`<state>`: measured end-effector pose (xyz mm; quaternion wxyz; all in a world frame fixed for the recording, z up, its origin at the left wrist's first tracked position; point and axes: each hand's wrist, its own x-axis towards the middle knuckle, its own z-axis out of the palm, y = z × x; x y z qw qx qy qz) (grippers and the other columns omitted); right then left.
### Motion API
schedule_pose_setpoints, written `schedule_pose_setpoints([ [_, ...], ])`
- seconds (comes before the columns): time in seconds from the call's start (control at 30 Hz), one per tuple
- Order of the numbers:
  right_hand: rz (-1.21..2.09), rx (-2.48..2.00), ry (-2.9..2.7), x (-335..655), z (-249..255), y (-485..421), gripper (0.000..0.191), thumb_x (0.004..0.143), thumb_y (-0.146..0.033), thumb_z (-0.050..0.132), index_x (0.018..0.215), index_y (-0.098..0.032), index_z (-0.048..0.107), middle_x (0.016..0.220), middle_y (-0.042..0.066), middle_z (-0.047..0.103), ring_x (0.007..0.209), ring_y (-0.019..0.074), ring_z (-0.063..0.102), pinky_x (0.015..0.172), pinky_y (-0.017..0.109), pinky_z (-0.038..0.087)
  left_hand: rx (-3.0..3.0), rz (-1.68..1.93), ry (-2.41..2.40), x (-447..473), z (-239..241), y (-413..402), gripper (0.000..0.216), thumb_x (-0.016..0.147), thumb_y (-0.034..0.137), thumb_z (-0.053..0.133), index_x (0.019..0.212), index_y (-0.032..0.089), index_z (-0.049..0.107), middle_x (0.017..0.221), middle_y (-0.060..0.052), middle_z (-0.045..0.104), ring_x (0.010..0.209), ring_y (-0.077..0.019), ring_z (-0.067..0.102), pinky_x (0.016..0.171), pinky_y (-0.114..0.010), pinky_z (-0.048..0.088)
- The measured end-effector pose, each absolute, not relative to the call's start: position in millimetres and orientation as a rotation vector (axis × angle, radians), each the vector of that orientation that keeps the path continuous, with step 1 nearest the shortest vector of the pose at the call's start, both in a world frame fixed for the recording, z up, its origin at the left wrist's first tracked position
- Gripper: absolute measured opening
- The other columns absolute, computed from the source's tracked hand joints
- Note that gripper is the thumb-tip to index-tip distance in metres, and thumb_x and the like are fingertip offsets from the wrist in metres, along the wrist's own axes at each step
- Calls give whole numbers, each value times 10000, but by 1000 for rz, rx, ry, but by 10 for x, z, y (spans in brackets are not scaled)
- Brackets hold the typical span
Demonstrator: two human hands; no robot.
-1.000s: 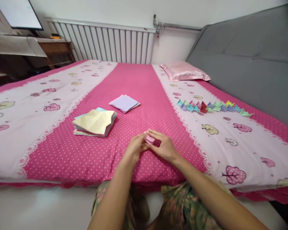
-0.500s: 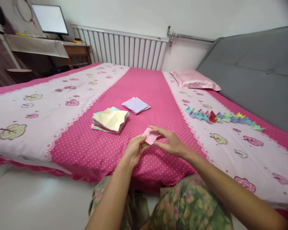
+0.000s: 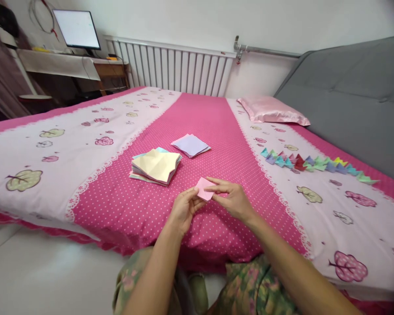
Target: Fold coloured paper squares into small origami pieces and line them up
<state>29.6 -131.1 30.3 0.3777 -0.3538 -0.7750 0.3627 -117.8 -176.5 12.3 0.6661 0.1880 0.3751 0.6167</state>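
A small folded pink paper (image 3: 203,188) is held just above the pink dotted bedspread (image 3: 124,205). My left hand (image 3: 184,209) pinches its lower left edge, fingers closed. My right hand (image 3: 232,199) grips its right side, thumb and fingers pressed on it. Beyond my hands lies a stack of creased coloured sheets (image 3: 156,166) with a yellow one on top. Farther back sits a smaller pile of lilac sheets (image 3: 191,145). A row of several folded paper shapes (image 3: 315,163) in many colours stretches along the bed to the right.
A pink pillow (image 3: 272,110) lies at the far right by the grey headboard (image 3: 351,100). A white radiator (image 3: 170,68) runs along the back wall. A desk with a monitor (image 3: 77,29) stands at the far left. White floor shows below the bed's edge.
The pink paper has been lifted and opened out flatter between my fingers. The view has swung left and up, showing more of the desk and monitor.
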Motion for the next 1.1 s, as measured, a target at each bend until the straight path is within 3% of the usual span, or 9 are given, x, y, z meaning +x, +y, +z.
schedule_pose_setpoints([
  [0.33,1028,-903,-1889,565,292,-1175,172,718,-238,640,869,-256,721,1131,66,637,1052,236,594,835,359,516,549,1374,788,-918,204,-1689,168,727,226,581,774,104,688,780,-93,703,684,-155,638,664,-238,476],
  [0.47,1036,-947,-1801,598,310,-1204,146,737,-276,635,853,-264,723,1143,64,632,1026,238,609,777,346,537,615,1357,730,-840,249,-1687,246,683,229,578,860,107,696,828,-93,700,741,-182,628,705,-270,467],
  [0.67,1051,-1005,-1719,565,362,-1303,142,728,-325,660,826,-245,726,1140,65,634,1035,241,603,858,376,500,763,1392,815,-775,199,-1704,254,702,239,663,939,151,695,782,-44,691,653,-104,575,681,-213,425],
  [0.9,1039,-1004,-1663,488,364,-1412,146,754,-345,634,821,-248,720,1047,60,679,1071,241,580,888,391,477,733,1419,801,-743,183,-1739,252,764,339,617,910,151,699,777,-45,685,730,-130,590,710,-229,427],
  [1.1,941,-1058,-1456,429,359,-1490,185,695,-367,684,766,-199,656,960,73,681,844,205,645,696,327,535,672,1433,787,-727,186,-1748,272,733,369,644,873,143,699,728,-39,680,716,-138,597,691,-234,440],
])
